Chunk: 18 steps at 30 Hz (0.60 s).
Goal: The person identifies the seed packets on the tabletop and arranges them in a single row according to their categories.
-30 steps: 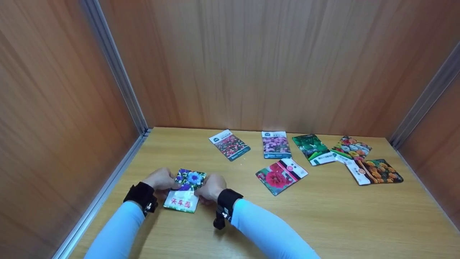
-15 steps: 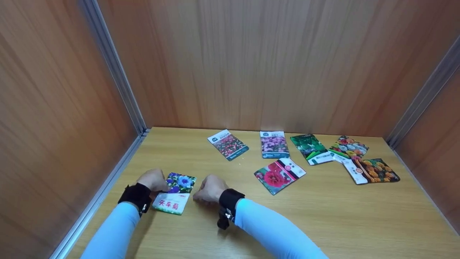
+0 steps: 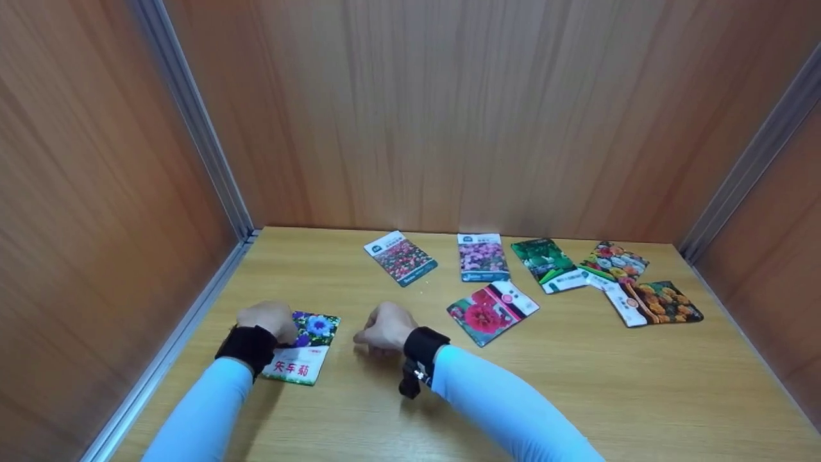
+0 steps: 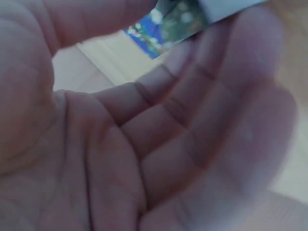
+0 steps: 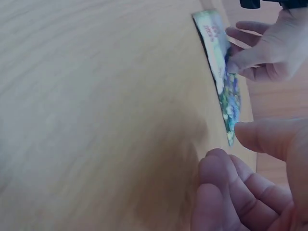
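A seed packet [image 3: 296, 364] with blue flowers and a white lower part lies flat at the left of the table. My left hand [image 3: 269, 321] is over its left edge; in the left wrist view the thumb [image 4: 101, 19] and relaxed fingers [image 4: 183, 120] are apart, close to the packet's edge [image 4: 185, 21]. Whether they press on it is hard to see. To the right of the packet, my right hand [image 3: 387, 328] hovers low with loosely curled fingers [image 5: 221, 183] and holds nothing.
Along the back lie a pink-flower packet [image 3: 401, 258], a purple-flower packet [image 3: 482, 258], and a green packet [image 3: 545, 260]. A red-flower packet [image 3: 492, 313] is nearer. Mixed-flower [image 3: 614, 260] and orange-flower [image 3: 667, 301] packets touch at right. Wooden walls [image 3: 449, 115] enclose the table.
The blue-flower packet has slid left with my left hand. My right hand has let go of its right edge and moved away to the right.
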Tool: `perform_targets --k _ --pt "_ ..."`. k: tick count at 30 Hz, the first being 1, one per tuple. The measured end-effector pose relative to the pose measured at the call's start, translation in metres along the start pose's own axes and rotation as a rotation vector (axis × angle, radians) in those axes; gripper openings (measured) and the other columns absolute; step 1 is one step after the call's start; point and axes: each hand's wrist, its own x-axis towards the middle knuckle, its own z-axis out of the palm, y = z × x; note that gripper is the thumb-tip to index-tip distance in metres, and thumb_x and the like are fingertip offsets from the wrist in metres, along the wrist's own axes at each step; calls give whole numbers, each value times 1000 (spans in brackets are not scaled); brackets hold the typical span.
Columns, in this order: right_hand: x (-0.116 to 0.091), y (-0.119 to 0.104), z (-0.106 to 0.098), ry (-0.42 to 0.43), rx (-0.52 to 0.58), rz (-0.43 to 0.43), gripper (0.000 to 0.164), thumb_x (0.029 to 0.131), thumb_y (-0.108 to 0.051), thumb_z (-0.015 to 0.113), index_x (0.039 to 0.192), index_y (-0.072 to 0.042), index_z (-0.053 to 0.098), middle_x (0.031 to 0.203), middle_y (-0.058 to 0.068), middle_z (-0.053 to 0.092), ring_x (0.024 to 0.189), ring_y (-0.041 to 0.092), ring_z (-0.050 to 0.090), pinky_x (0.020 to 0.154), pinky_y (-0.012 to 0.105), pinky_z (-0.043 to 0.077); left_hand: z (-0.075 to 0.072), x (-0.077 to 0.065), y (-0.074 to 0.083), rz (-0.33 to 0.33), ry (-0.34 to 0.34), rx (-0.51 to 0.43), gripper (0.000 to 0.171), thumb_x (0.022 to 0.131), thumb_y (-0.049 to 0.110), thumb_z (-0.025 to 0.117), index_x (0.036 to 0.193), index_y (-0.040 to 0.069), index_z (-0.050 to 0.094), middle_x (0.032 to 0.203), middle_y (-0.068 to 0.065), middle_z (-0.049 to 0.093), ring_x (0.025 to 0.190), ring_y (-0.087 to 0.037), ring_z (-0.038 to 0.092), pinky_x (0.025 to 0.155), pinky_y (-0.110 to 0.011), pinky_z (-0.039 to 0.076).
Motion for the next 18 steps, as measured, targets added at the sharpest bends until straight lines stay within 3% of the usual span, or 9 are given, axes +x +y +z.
perform_targets --k 5,8,12,15,18 --pt "4 2 -13 15 57 -5 17 100 -31 87 91 -17 83 87 7 86 76 22 82 65 27 57 -3 0 10 -20 17 50 14 96 21 70 91 9 72 92 -11 67 85 -27 62 88 -48 57" --pt "7 5 -24 17 87 6 14 100 -30 87 94 -17 83 93 8 86 83 25 84 69 28 60 -4 4 17 2 80 31 18 97 25 69 91 8 73 93 -12 69 85 -28 63 87 -51 59" --pt "10 11 -40 44 88 -8 14 100 -30 87 99 -16 85 96 9 86 88 27 84 70 26 60 -3 12 32 44 187 -57 23 98 29 71 88 9 72 91 -10 70 81 -25 63 72 -44 57" --pt "13 16 -53 65 88 -7 16 101 -32 86 101 -16 86 96 7 86 87 25 83 68 24 59 -3 19 45 89 256 -148 30 98 36 75 82 11 69 81 -6 64 73 -22 59 61 -35 47" --pt "17 21 -68 88 104 32 17 101 -33 86 102 -16 85 93 5 84 81 20 79 67 24 61 -7 22 60 138 322 -244 34 100 40 77 90 8 77 87 -8 73 78 -24 65 64 -35 51"
